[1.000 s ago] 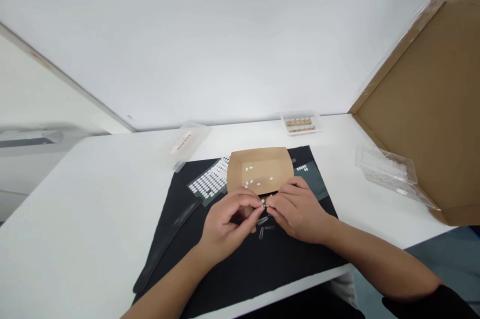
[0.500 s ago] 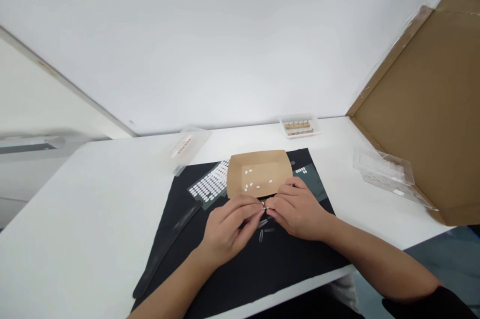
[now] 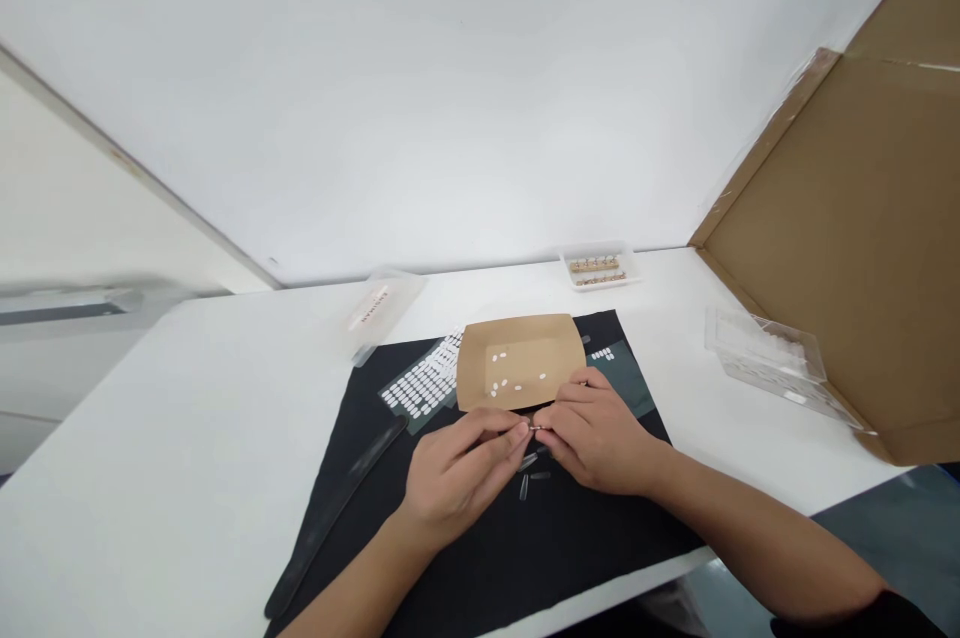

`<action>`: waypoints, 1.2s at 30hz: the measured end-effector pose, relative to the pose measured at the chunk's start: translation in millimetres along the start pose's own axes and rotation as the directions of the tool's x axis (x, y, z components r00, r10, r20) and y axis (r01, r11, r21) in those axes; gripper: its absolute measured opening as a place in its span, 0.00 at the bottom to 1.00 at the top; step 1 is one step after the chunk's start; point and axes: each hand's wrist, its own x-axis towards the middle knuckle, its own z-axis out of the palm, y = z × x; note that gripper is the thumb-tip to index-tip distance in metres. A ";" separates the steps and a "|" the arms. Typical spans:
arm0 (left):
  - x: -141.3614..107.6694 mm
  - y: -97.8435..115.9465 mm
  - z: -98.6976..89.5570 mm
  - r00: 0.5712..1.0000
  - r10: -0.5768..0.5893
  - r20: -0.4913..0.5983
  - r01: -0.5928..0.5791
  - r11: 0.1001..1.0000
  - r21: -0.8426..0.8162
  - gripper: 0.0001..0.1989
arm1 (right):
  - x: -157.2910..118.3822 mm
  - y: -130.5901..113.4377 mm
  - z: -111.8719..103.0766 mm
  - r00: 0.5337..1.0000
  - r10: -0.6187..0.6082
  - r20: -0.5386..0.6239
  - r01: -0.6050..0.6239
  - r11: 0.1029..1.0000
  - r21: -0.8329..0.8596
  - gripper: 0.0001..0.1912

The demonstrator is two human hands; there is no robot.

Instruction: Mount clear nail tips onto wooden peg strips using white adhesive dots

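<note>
A small shiny piece (image 3: 535, 428) is above the black mat (image 3: 517, 578), between the fingertips of both hands, mostly covered by them; just below it lie a few clear slivers (image 3: 524, 487), and just beyond it stands a brown tray (image 3: 517, 326) with loose white ovals (image 3: 517, 388) inside, the right hand overlapping its near right corner; left of the tray lies a sheet of white ovals (image 3: 424, 383), nearer is a black curved strip (image 3: 337, 508), and to the right a dark green sheet (image 3: 631, 383) is partly hidden; farther out on the counter (image 3: 135, 478) are a translucent lid (image 3: 386, 313), a shallow container (image 3: 574, 283) and a clear box (image 3: 765, 348) near the cardboard (image 3: 832, 268); both forearms angle inward; the left hand (image 3: 457, 473) and right hand (image 3: 596, 433) are curled, thumbs and fingers pinched closed on the piece.
</note>
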 end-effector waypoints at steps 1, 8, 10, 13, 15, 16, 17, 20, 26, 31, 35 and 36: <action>0.3 -0.4 0.4 1.000 -0.003 -0.004 0.003 1.000 -0.005 0.09 | 0.1 -0.2 0.0 1.000 0.002 0.002 -0.002 1.000 0.005 0.07; -4.7 -7.2 1.2 0.999 0.037 0.022 -0.037 0.999 -0.011 0.10 | 1.6 -1.2 -0.5 1.000 0.002 -0.016 -0.001 0.998 0.059 0.08; -7.0 -8.4 0.0 0.998 0.051 0.032 -0.050 0.998 -0.026 0.13 | 1.6 -1.3 -0.9 1.000 0.003 0.003 -0.003 0.997 0.077 0.09; -6.9 -7.7 -3.3 0.998 0.053 0.043 -0.051 0.998 -0.035 0.13 | 1.2 -1.3 -1.7 0.999 0.007 0.039 -0.011 0.994 0.107 0.10; -4.7 -6.8 -6.1 0.996 0.063 0.059 -0.061 0.998 -0.031 0.12 | 1.0 -1.2 -2.6 0.998 0.015 0.060 -0.023 0.991 0.129 0.10; -3.6 -6.5 -7.5 0.995 0.076 0.065 -0.075 0.997 -0.024 0.12 | 1.0 -1.0 -3.3 0.997 0.018 0.071 -0.028 0.990 0.141 0.09; -3.1 -6.5 -8.7 0.993 0.089 0.073 -0.088 0.996 -0.016 0.11 | 1.0 -0.7 -4.0 0.996 0.019 0.082 -0.032 0.988 0.152 0.10; -6.0 -7.7 -10.8 0.990 0.101 0.098 -0.099 0.995 -0.020 0.09 | 1.2 0.8 -6.7 0.992 0.019 0.121 -0.042 0.981 0.189 0.10; -12.6 -5.8 -8.8 0.979 0.098 0.181 -0.082 0.992 -0.092 0.09 | 1.2 3.2 -11.0 0.977 0.000 0.213 -0.058 0.962 0.266 0.11; 1.6 0.9 -8.7 0.991 0.093 0.094 -0.084 0.992 -0.099 0.03 | 1.4 1.8 -12.3 0.984 0.002 0.178 -0.054 0.956 0.289 0.12; 4.1 3.2 -9.5 0.993 0.092 0.077 -0.082 0.990 -0.115 0.05 | 1.4 0.3 -12.6 0.990 -0.008 0.139 -0.033 0.956 0.292 0.12; 3.1 3.4 -9.5 0.993 0.086 0.077 -0.076 0.990 -0.119 0.06 | 1.3 0.0 -12.4 0.991 -0.010 0.135 -0.030 0.956 0.292 0.12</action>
